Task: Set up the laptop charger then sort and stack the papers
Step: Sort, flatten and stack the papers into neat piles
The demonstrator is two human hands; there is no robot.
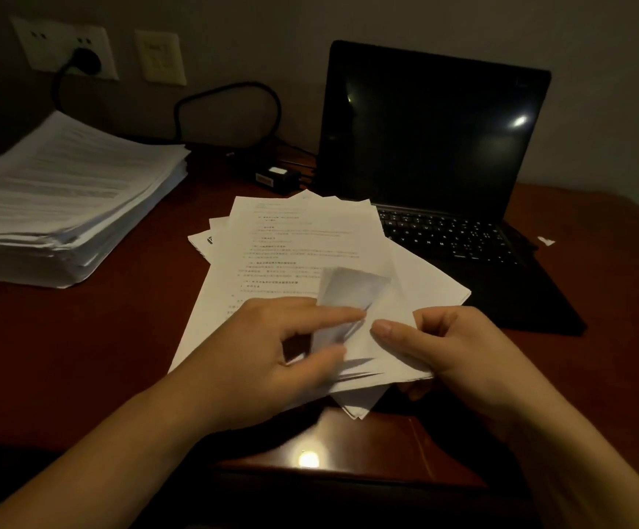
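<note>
**Papers [302, 238] fanned loose on the table [81, 337], both hands at their near corner**

From my remote seat I see the loose papers lying in an untidy fan on the dark red table, just in front of the open laptop [432, 135]. Their right edge overlaps the left part of its keyboard [451, 234]. The top page carries printed lines too small for me to read.

The left hand [264, 349] rests on the near end of the fan. Its fingers [342, 314] are partly bent, with the forefinger stretched along a curled sheet [352, 288] and the thumb under it, so it pinches that sheet, whose corner stands up off the pile. That hand is blurred, and I cannot tell more about its grip. The right hand [459, 349] holds the near right corner of the papers, thumb pressed on top and the other fingers curled beneath. That corner juts past the table's near edge.

At the left of the table a tall stack [62, 192] of printed pages stands well apart from the fan. Behind the fan, between stack and laptop, lies the black charger brick [276, 177], and a black cable [230, 105] loops up against the wall. A black plug [87, 61] sits in the white wall socket [62, 43], beside a second pale wall plate [159, 57]. The laptop screen is dark. A small white scrap [547, 241] lies on the table to the right of the keyboard.
</note>
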